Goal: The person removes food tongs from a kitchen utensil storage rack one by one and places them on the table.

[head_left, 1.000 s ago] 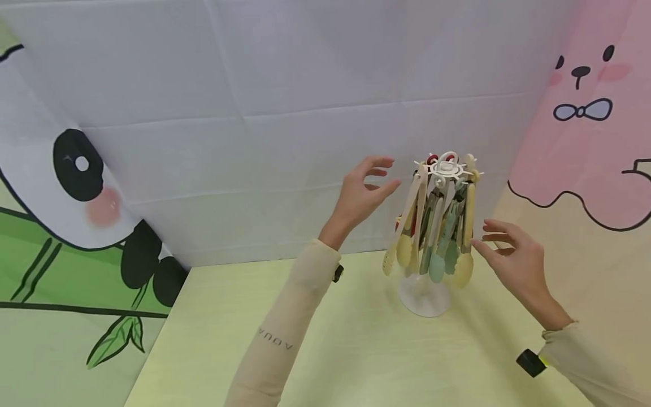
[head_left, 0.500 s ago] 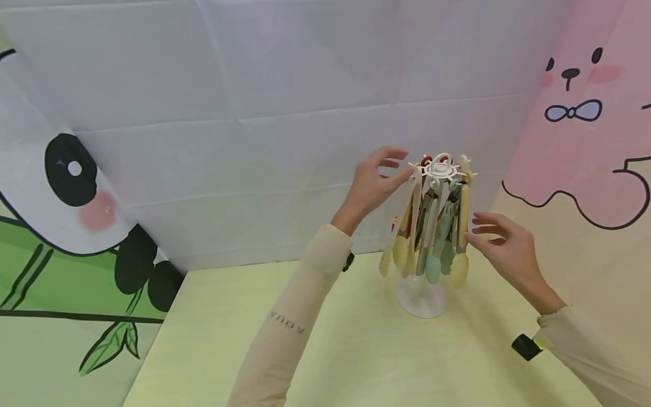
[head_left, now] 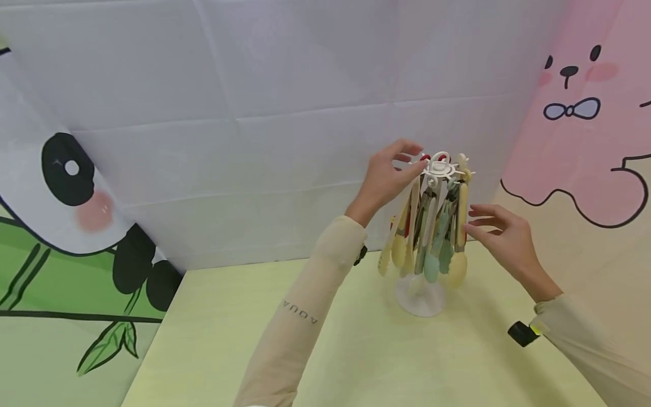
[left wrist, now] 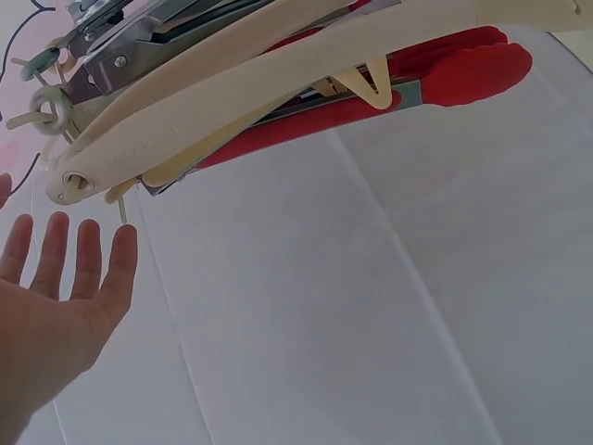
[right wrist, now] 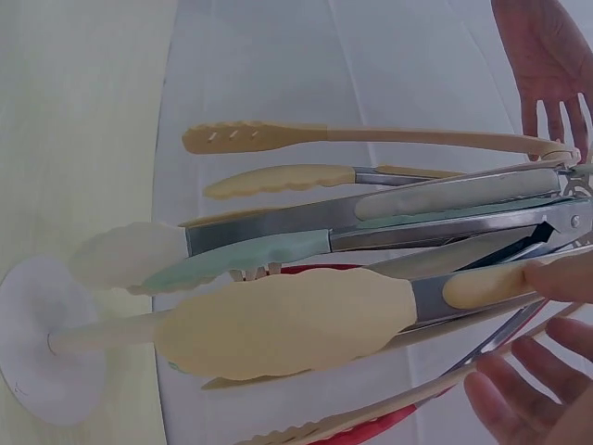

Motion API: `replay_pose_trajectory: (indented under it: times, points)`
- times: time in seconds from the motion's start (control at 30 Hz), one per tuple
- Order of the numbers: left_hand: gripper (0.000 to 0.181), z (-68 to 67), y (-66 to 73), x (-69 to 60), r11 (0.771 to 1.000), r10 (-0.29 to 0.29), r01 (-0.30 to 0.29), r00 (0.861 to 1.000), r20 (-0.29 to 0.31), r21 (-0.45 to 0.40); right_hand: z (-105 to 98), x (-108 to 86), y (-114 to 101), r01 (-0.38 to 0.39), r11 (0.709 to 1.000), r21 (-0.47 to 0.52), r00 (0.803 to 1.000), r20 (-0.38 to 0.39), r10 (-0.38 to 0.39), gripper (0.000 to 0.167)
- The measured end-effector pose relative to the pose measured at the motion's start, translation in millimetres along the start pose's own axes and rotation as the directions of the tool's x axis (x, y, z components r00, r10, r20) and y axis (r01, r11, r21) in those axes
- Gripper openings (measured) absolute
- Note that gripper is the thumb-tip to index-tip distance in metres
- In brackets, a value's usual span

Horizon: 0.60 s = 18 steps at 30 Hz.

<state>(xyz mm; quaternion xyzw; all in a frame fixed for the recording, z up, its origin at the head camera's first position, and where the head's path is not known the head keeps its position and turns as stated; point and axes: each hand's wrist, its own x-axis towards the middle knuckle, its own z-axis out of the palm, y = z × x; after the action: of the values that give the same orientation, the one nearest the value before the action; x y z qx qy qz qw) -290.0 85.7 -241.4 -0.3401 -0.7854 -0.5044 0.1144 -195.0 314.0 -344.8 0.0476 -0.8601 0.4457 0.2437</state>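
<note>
A white rotating rack (head_left: pixel 440 168) holds several kitchen tongs on its top hooks. Among them are yellow tongs (right wrist: pixel 287 324), mint tongs (right wrist: pixel 243 263), beige tongs (left wrist: pixel 278 82) and red-tipped tongs (left wrist: pixel 474 74). My left hand (head_left: pixel 385 178) is at the rack's upper left, its thumb tip at the hook ring and its fingers apart from the tongs. On the right side, my right hand (head_left: pixel 504 236) has its thumb against the yellow tongs' handle. In the right wrist view its other fingers are loosely bent and not closed round the handle.
The rack's round white base (head_left: pixel 420 297) stands on a pale yellow table (head_left: pixel 244 316). White cloth (head_left: pixel 285 169) hangs behind it. Printed panels, a pink bear (head_left: pixel 585 152) and a panda (head_left: pixel 30 169), flank the right and left sides.
My left hand has moved right and slightly up, up to the rack's top. The right hand has shifted slightly up and left, staying beside the yellow tongs. The camera view has shifted slightly.
</note>
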Motion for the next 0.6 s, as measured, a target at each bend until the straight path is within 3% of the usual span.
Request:
replay_pose_trajectory:
  times: [0.33, 0.6]
  points:
    - [0.024, 16.6, 1.7, 9.1, 0.998, 0.011, -0.013, 1.0, 0.027, 0.062, -3, 7.7, -7, -0.024, 1.0, 0.01, 0.998, 0.05, 0.023, 0.044]
    - [0.019, 21.9, 4.5, 13.7, 0.997, 0.01, -0.01, 1.0, 0.003, 0.082, -4, 12.9, -11, -0.009, 0.999, 0.034, 0.997, 0.078, 0.006, 0.044]
